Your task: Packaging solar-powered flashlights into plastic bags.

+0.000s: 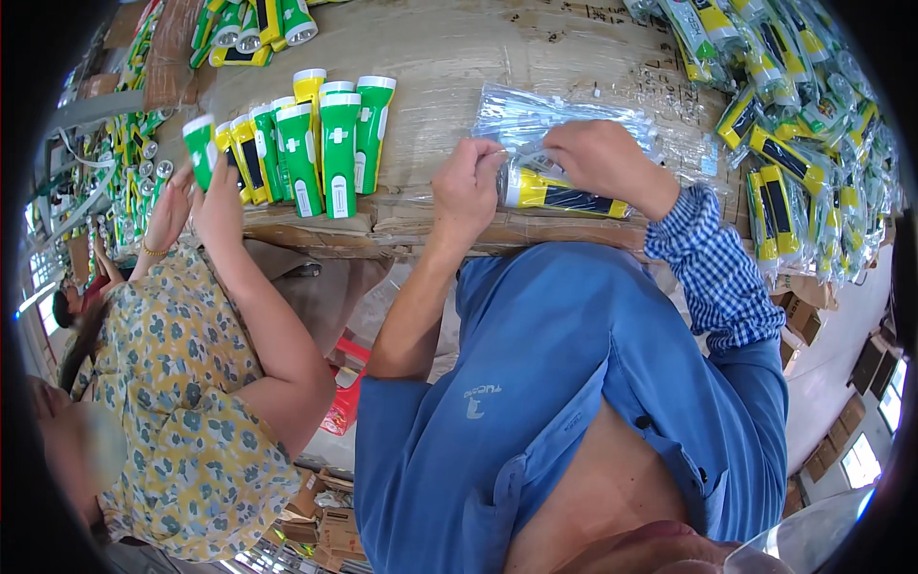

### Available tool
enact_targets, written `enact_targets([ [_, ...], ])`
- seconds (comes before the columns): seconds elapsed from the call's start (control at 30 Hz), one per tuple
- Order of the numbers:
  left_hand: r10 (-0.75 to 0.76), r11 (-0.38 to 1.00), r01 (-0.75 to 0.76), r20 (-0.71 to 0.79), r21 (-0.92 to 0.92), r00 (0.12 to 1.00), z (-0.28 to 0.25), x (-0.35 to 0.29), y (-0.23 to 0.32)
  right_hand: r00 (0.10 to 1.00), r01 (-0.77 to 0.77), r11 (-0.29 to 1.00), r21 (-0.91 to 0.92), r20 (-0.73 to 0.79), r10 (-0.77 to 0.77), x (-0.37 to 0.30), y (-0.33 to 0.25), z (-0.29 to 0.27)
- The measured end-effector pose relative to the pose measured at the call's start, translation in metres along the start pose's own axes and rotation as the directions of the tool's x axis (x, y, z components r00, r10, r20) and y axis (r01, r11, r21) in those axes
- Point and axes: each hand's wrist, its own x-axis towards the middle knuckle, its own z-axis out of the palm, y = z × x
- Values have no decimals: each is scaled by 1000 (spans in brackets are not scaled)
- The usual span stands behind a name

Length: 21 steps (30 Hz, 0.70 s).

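Observation:
In front of me a yellow flashlight with a dark panel lies on its side in a clear plastic bag, near the table's front edge. My left hand is closed in a pinch on the bag's left end. The fingers of my right hand bend down onto the bag's upper edge and are closed on it; their tips are partly hidden. Just beyond my hands lies a stack of flat clear bags.
Several green and yellow flashlights stand upright left of my hands. A co-worker's hand holds a green flashlight farther left. Many bagged flashlights are heaped at the right. Loose flashlights lie at the far left on the cardboard-covered table.

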Motion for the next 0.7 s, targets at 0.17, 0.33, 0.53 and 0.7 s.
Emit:
enact_targets([
  [0.17,-81,996,82,12,-24,997,-1,-4,2,917,287,955,69,-308,-253,22,-25,0],
  [0.33,-42,998,42,-21,35,999,-1,-14,-8,867,398,915,-73,-296,-401,10,-8,4],
  [0.53,-154,974,127,-143,-185,978,8,-3,-3,986,116,992,-42,-117,-120,-88,72,-57],
  [0.7,-224,922,192,-57,-336,973,17,10,-1,909,235,971,51,-366,-200,-82,44,-24],
])
